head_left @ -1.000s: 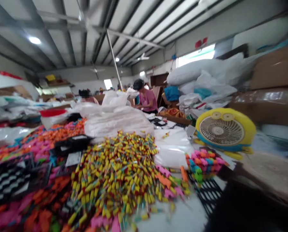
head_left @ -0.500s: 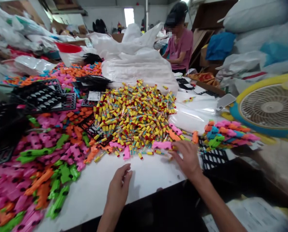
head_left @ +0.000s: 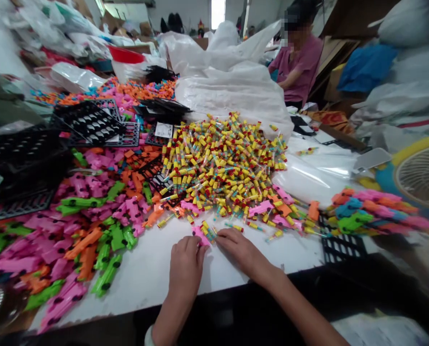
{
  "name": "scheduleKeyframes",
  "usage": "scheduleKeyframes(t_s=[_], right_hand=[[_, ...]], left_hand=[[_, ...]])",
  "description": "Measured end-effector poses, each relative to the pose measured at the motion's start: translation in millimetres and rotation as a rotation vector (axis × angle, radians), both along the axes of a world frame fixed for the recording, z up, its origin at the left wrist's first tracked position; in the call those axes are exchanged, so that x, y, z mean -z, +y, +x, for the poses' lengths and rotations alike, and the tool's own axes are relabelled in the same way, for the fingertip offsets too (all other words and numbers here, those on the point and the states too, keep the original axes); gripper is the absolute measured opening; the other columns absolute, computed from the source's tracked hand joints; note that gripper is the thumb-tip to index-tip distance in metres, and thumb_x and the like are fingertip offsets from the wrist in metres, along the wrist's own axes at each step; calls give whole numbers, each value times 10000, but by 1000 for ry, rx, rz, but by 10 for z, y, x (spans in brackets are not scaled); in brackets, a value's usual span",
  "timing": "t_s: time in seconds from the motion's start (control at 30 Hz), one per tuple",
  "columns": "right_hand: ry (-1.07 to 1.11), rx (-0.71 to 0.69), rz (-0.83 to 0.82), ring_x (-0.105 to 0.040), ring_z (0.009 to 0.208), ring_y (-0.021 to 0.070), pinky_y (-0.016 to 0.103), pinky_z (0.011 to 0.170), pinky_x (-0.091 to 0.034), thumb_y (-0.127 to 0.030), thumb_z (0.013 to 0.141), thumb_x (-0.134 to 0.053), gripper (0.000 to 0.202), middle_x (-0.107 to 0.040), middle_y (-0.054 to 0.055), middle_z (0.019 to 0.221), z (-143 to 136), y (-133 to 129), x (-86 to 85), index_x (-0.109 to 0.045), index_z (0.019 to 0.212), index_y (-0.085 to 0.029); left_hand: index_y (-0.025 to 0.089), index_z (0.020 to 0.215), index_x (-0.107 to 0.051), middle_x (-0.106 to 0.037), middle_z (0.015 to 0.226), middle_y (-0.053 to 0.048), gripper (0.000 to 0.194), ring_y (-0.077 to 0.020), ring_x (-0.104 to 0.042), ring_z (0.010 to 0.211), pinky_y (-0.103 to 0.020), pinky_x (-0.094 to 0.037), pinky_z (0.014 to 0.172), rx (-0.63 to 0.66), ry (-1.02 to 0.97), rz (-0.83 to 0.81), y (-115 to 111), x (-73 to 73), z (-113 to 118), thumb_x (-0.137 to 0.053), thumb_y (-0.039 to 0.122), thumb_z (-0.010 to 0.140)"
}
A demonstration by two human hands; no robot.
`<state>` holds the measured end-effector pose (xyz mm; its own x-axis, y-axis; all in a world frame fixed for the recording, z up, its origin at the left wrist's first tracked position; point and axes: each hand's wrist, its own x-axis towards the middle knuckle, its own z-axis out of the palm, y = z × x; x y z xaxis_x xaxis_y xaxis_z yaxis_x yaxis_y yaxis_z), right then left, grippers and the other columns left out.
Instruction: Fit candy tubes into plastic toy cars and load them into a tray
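Yellow-and-blue fan [head_left: 423,175] at right edge, person [head_left: 302,65] in pink top, blue bundle [head_left: 367,68], red-rimmed tub [head_left: 127,55]

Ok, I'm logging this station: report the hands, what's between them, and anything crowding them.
Left fingers pinching pink toy. Right fingers at yellow-capped tubes, contact unclear. Big tube pile just beyond.

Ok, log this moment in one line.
left hand: gripping pink toy car | right hand: at yellow tubes | ahead: tube pile | left: loose toy cars

No legible text, any print on the white label [head_left: 164,130] too small.
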<state>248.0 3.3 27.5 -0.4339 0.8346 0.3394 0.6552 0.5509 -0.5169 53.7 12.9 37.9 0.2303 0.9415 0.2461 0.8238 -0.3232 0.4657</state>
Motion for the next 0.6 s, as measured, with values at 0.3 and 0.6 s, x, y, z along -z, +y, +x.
scheduleKeyframes(t_s=[0.3, 0.6], right_hand=[[3, 128, 89, -541, 984, 217, 380, 853, -469, -250, 951, -454, 184, -618, 97, 1041, -152, 123, 41, -603, 1028, -174], [55, 249, -142, -568, 950, 236, 400, 822, -514, -300, 955, -427, 300, -601, 125, 1025, -523, -90, 27, -527, 1200, -159]], left_hand=[[143, 1164, -517, -548, 1061, -128, 394, -277, -573, 933, -495, -518, 857, -143, -158, -52, 9, 89, -28, -633, 325, 835], [148, 1265, -474, -555, 1026, -103, 434, -227, -609, 882, -441, -538, 827, -174, -330, -214, -4, 81, -82, -530, 254, 849]])
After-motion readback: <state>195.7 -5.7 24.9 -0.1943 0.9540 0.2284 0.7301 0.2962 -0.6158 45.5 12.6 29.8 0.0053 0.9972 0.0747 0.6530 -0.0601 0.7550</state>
